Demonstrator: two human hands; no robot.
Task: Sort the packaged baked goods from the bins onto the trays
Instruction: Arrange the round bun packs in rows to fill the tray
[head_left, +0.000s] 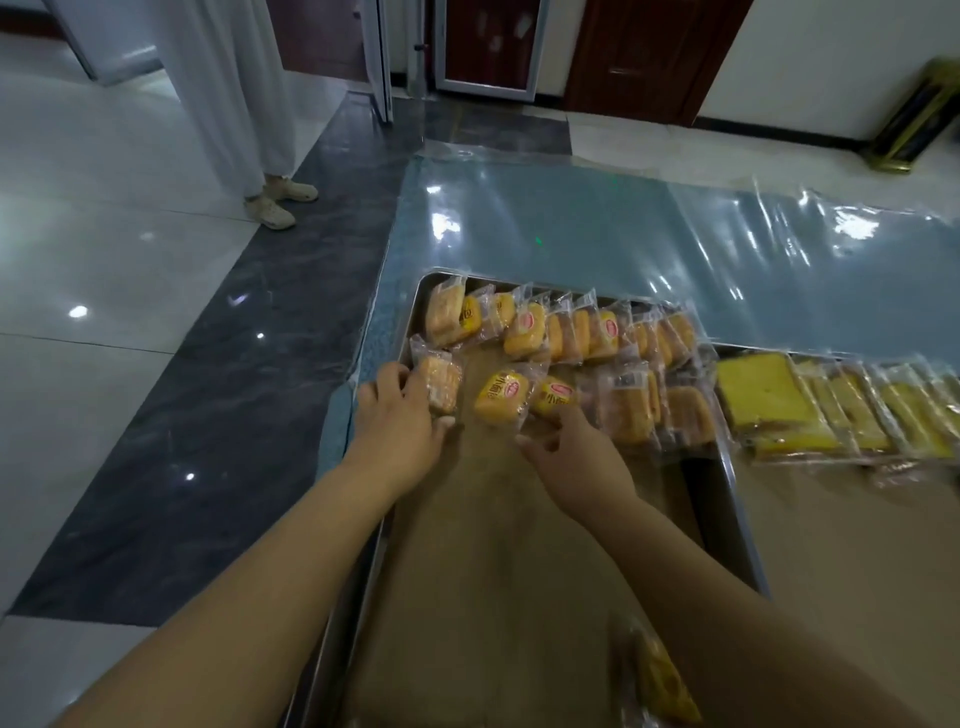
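Left grip: the left hand (400, 410) is clasped round a pale packet (440, 382); thumb at its near end, fingers along its left side.
Right grip: the right hand (576, 457) has its fingertips on the near end of a round bun packet (556, 397); whether it pinches the wrapper or only presses on it I cannot tell.
Where the goods are: both packets sit in the front row of the tray (740, 527), on its brown paper; a middle bun packet (501, 397) lies untouched between them; the back row (571, 327) is already filled from side to side.
Which way they point: the pale packet's long axis runs near to far, tipped a little rightward; the two buns lie slanted, out of line with each other and with the row behind.
Neighbours: cake slices (763, 400) fill the second tray (831, 545) to the right; both trays rest on the counter (571, 223).
What could go wrong: the back row stands on edge, each packet leaning on the next (much like dominoes), so a careless push forward could tip several; the glossy wrappers could slide from a light hold; the pale packet is just beside the tray's left rim and could ride over it; the slanted buns could crowd the row.
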